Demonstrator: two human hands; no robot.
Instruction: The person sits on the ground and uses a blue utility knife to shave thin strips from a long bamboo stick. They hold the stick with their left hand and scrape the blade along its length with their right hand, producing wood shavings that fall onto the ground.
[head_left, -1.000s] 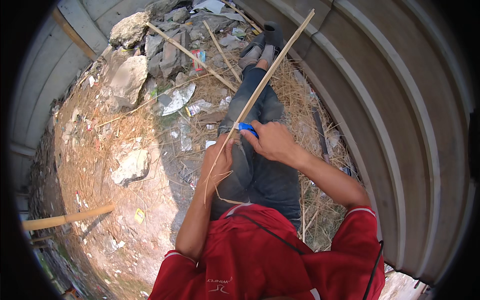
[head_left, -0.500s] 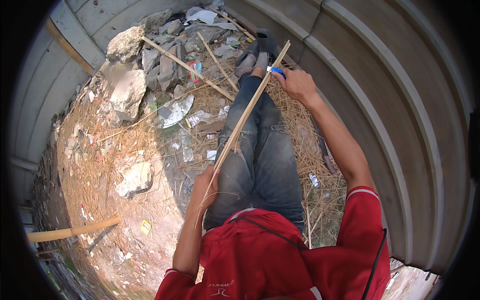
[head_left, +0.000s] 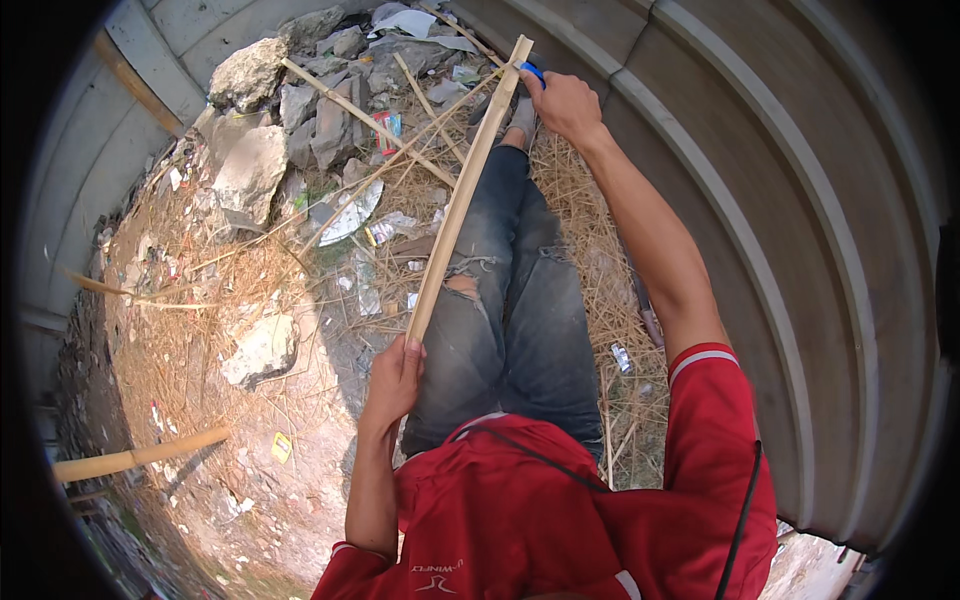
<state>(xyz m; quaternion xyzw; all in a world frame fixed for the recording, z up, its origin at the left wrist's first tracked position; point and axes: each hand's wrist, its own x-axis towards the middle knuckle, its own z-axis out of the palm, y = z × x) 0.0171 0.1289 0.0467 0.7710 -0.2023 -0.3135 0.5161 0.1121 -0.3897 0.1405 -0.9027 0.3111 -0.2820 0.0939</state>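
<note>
One left hand [head_left: 393, 385]: fingers pinching lower end of one split-bamboo strip [head_left: 455, 215]. Strip slanting up and away from those fingers, alongside two trousered legs [head_left: 540, 330], toward one right hand [head_left: 565, 105], its fingers curling around one blue-handled knife [head_left: 534, 73] at strip's far end. One pale rock [head_left: 262, 350], one bamboo pole [head_left: 145, 455] showing left of left fingers.

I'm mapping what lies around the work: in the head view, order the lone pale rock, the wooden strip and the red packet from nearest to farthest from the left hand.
From the left hand:
1. Wooden strip: in its grip.
2. Lone pale rock: on the ground, to its left.
3. Red packet: ahead, beside the grey stones.
</note>
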